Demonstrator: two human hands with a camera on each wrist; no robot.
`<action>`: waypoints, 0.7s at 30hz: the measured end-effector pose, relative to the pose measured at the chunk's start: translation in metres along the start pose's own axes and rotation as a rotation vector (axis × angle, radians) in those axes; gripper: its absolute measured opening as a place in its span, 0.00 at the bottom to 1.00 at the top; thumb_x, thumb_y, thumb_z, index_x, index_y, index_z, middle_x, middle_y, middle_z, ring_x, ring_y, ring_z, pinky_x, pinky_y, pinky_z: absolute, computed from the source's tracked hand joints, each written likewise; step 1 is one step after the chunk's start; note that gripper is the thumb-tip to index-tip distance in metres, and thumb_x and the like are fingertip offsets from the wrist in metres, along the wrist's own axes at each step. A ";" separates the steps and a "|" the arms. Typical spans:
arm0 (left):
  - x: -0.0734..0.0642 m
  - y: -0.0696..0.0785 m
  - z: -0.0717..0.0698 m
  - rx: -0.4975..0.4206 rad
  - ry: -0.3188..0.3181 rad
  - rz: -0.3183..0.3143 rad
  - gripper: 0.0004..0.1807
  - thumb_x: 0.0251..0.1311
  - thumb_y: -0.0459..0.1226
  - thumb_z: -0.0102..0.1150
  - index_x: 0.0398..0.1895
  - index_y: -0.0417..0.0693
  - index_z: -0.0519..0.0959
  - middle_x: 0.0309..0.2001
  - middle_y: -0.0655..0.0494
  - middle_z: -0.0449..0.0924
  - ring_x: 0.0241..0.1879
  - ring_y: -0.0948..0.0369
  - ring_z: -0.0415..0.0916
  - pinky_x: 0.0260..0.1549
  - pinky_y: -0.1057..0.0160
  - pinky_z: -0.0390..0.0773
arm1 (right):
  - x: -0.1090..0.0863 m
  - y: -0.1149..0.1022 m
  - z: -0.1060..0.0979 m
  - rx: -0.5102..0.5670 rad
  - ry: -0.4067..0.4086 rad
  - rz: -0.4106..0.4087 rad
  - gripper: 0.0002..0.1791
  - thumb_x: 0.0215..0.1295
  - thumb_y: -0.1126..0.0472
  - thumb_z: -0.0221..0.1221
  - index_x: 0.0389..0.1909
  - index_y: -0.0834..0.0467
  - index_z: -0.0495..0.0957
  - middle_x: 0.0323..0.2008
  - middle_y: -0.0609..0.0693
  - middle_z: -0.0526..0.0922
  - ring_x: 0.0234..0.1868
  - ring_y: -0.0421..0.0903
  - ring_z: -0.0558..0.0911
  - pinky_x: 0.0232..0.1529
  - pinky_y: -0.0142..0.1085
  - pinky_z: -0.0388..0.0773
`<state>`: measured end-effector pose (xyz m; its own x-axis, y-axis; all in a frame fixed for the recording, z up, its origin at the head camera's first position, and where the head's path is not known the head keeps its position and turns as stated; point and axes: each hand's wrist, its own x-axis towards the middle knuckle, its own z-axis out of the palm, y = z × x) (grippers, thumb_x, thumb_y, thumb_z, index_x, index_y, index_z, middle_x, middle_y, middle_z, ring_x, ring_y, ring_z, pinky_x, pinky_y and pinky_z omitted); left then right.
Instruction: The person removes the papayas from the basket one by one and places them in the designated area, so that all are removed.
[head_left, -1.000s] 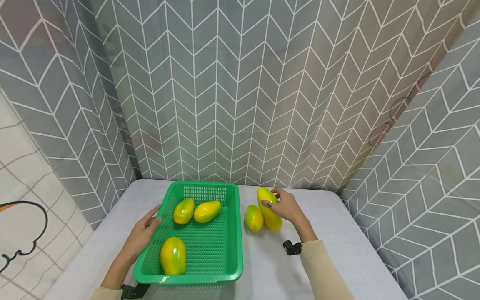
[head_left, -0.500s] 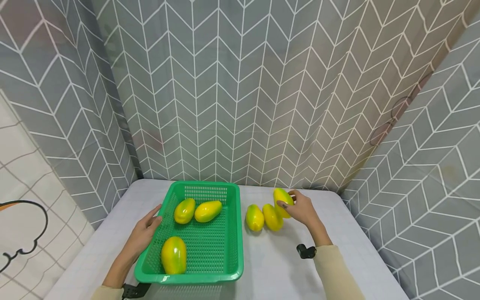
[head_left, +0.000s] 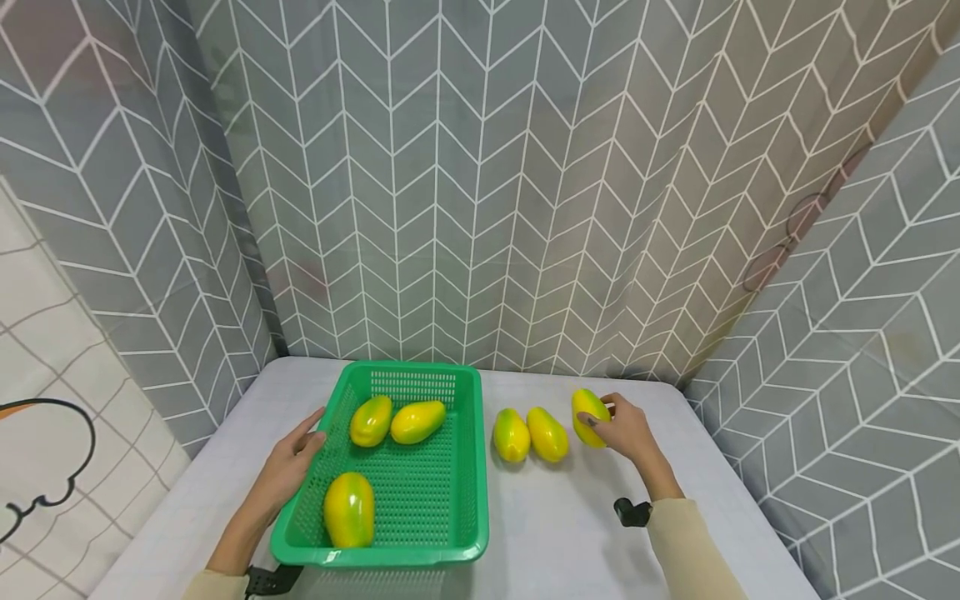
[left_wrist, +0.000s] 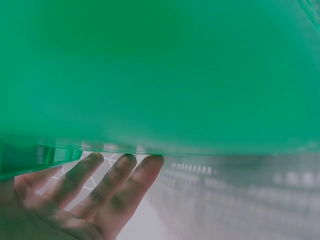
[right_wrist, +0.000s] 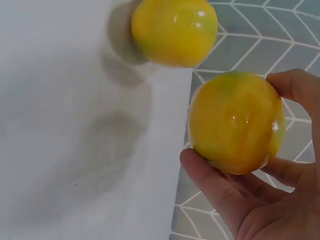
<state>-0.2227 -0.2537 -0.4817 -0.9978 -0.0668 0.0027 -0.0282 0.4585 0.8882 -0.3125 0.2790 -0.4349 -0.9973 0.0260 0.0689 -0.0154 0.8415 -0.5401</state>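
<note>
My right hand (head_left: 624, 429) holds a glossy yellow-green mango (head_left: 590, 417) between thumb and fingers, at the right of the table. In the right wrist view the thumb and fingertips sit around this mango (right_wrist: 237, 122). Left of it, two more mangoes lie side by side on the table, one mango (head_left: 548, 434) nearer the hand and another mango (head_left: 512, 436) nearer the basket. My left hand (head_left: 285, 467) rests against the left side of a green plastic basket (head_left: 483, 500). Its fingers (left_wrist: 117, 182) look straight below the rim in the left wrist view; the thumb is hidden there.
Inside the basket lie three mangoes: a mango (head_left: 371, 422) and a mango (head_left: 417, 422) at the back, and a larger-looking mango (head_left: 349, 510) at front left. A white cloth covers the table (head_left: 555, 533). Grey patterned curtains (head_left: 465, 208) stand behind and at the sides.
My right hand has carried its mango to the right, away from over the two table mangoes, and is now lower. The left hand and basket have barely moved.
</note>
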 end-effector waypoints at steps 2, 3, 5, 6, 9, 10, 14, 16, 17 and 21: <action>0.000 0.000 0.000 0.001 -0.001 -0.001 0.34 0.86 0.48 0.40 0.87 0.49 0.50 0.71 0.31 0.74 0.60 0.48 0.81 0.49 0.62 0.82 | 0.000 0.004 0.001 -0.004 0.005 0.005 0.40 0.71 0.41 0.64 0.68 0.70 0.71 0.60 0.75 0.81 0.56 0.66 0.84 0.53 0.55 0.87; 0.000 0.000 0.000 0.002 0.001 -0.001 0.34 0.86 0.48 0.40 0.87 0.49 0.50 0.70 0.31 0.75 0.60 0.49 0.81 0.50 0.61 0.82 | 0.001 0.006 0.002 -0.005 0.009 0.008 0.40 0.71 0.42 0.64 0.68 0.70 0.71 0.60 0.75 0.81 0.55 0.66 0.84 0.53 0.55 0.87; 0.000 0.000 0.000 0.006 0.001 0.000 0.33 0.86 0.48 0.40 0.87 0.49 0.50 0.70 0.31 0.75 0.60 0.50 0.81 0.50 0.61 0.82 | 0.001 0.008 0.004 -0.011 0.008 0.012 0.40 0.71 0.42 0.65 0.67 0.71 0.71 0.59 0.75 0.81 0.54 0.65 0.85 0.53 0.55 0.87; 0.000 0.000 0.000 0.010 0.003 0.001 0.33 0.86 0.48 0.40 0.87 0.49 0.51 0.70 0.31 0.75 0.59 0.51 0.82 0.50 0.61 0.82 | 0.001 0.010 0.005 -0.012 0.003 0.017 0.40 0.71 0.43 0.65 0.67 0.71 0.71 0.59 0.75 0.81 0.54 0.65 0.85 0.53 0.55 0.87; 0.000 0.000 -0.001 0.015 0.008 0.002 0.33 0.86 0.47 0.40 0.87 0.48 0.51 0.70 0.31 0.75 0.58 0.53 0.82 0.49 0.63 0.81 | 0.000 0.012 0.009 -0.013 -0.012 0.026 0.39 0.71 0.43 0.65 0.67 0.71 0.70 0.59 0.75 0.81 0.53 0.64 0.85 0.53 0.55 0.87; 0.000 0.001 -0.001 0.015 0.008 0.001 0.33 0.86 0.47 0.40 0.87 0.48 0.51 0.70 0.31 0.75 0.58 0.53 0.82 0.49 0.63 0.81 | 0.000 0.013 0.010 -0.012 -0.016 0.029 0.39 0.70 0.44 0.65 0.67 0.71 0.70 0.59 0.75 0.81 0.52 0.63 0.85 0.53 0.54 0.87; -0.001 0.001 -0.001 0.006 0.003 -0.003 0.33 0.86 0.48 0.40 0.87 0.49 0.51 0.70 0.31 0.75 0.57 0.55 0.82 0.47 0.66 0.81 | 0.000 0.015 0.015 -0.015 -0.022 0.045 0.39 0.70 0.44 0.66 0.67 0.71 0.70 0.58 0.74 0.81 0.52 0.62 0.85 0.53 0.54 0.87; -0.001 0.001 -0.001 -0.001 0.001 -0.004 0.34 0.86 0.48 0.40 0.87 0.49 0.50 0.70 0.31 0.75 0.56 0.55 0.82 0.46 0.67 0.81 | 0.000 0.016 0.016 -0.019 -0.021 0.052 0.39 0.70 0.44 0.66 0.67 0.71 0.70 0.58 0.74 0.81 0.53 0.63 0.84 0.54 0.55 0.86; -0.001 0.001 -0.001 -0.003 0.001 -0.003 0.34 0.86 0.48 0.40 0.87 0.49 0.50 0.70 0.31 0.75 0.56 0.55 0.82 0.45 0.67 0.82 | 0.000 0.016 0.017 -0.022 -0.022 0.055 0.39 0.70 0.44 0.66 0.67 0.71 0.70 0.58 0.74 0.81 0.53 0.64 0.84 0.55 0.56 0.86; -0.003 0.001 -0.001 0.001 0.005 0.004 0.34 0.86 0.48 0.40 0.87 0.49 0.50 0.70 0.31 0.75 0.57 0.54 0.82 0.46 0.66 0.82 | -0.001 0.019 0.021 -0.023 -0.030 0.069 0.40 0.70 0.43 0.66 0.68 0.71 0.70 0.60 0.74 0.80 0.54 0.64 0.83 0.56 0.56 0.86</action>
<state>-0.2201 -0.2534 -0.4804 -0.9976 -0.0692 0.0081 -0.0247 0.4594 0.8879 -0.3136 0.2834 -0.4623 -0.9976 0.0683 0.0067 0.0547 0.8507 -0.5228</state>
